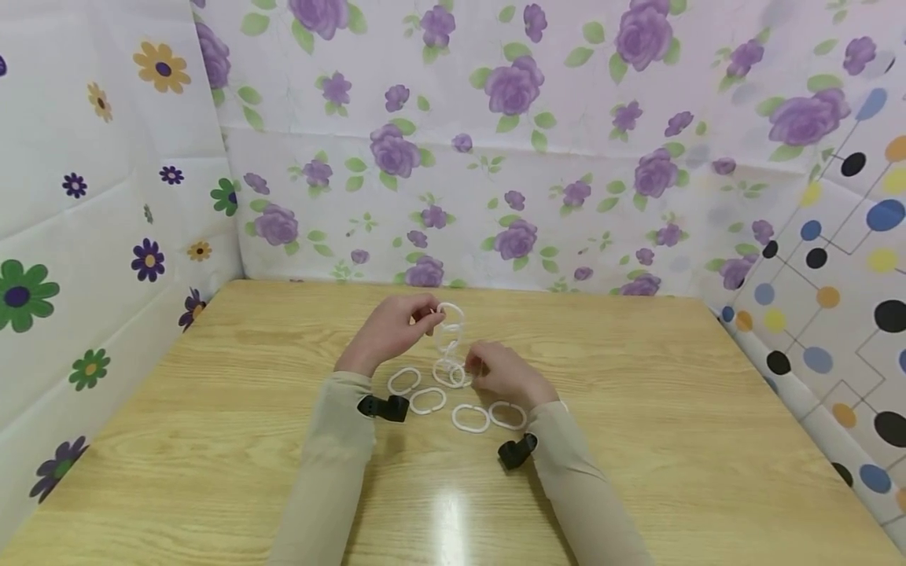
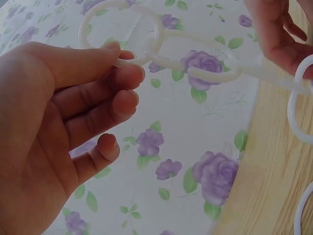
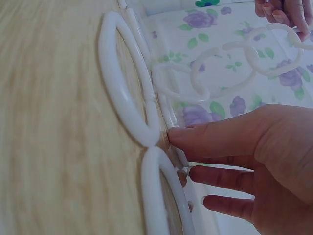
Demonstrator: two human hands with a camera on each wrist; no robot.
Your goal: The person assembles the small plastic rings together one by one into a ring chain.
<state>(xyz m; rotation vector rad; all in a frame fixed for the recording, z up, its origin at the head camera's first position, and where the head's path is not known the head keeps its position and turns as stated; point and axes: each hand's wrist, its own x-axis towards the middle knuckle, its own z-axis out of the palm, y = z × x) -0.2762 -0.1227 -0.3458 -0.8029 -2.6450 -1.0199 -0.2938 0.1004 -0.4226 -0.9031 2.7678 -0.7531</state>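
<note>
My left hand (image 1: 392, 330) holds up the top link of a chain of white plastic links (image 1: 451, 304), pinched between thumb and forefinger; the other fingers curl loosely. In the left wrist view that top link (image 2: 160, 29) is an oval ring hooked through the one beside it. The chain hangs down to the table, where its lower links lie by my right hand (image 1: 506, 373). My right thumb and fingertips pinch a white link low on the table; in the right wrist view the thumb (image 3: 215, 134) partly hides it.
Several loose white links lie on the wooden table (image 1: 212, 440) in front of the hands, one (image 1: 472, 431) near the right wrist and one (image 1: 428, 413) near the left. Flowered cloth (image 1: 453, 212) stands behind the table. Each wrist wears a black camera.
</note>
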